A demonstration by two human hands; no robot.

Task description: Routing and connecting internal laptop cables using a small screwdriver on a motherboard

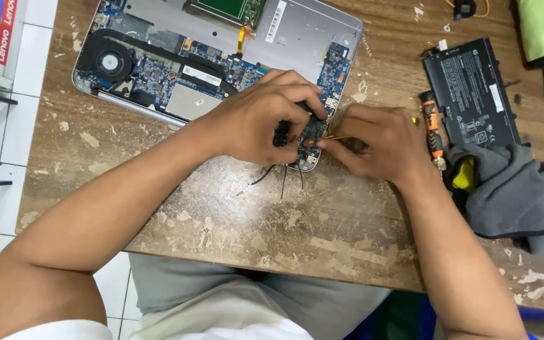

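Working at the near corner of an opened laptop [221,56], both hands meet just past the centre of the view. The left hand [266,119] is curled, its fingers bent down over a small black part [283,133] at the laptop's corner and apparently pinching it; how firmly it grips cannot be told. The right hand [379,145] is closed around a thin yellow tool [336,136], whose tip points toward 9 o'clock and touches the small circuit board [313,135] at that corner. Thin black wires [281,176] trail out from under the left hand toward 6 o'clock, lying on the worn wooden tabletop [221,208]. The laptop lies at 11 o'clock from the hands, bottom cover off, with its blue board and round black fan [109,62] exposed. At 3 o'clock from the right hand lies an orange-and-black screwdriver [433,129], just beside a flat black battery pack [471,94]. A grey cloth [524,195] sits at 4 o'clock, touching the battery's near edge.
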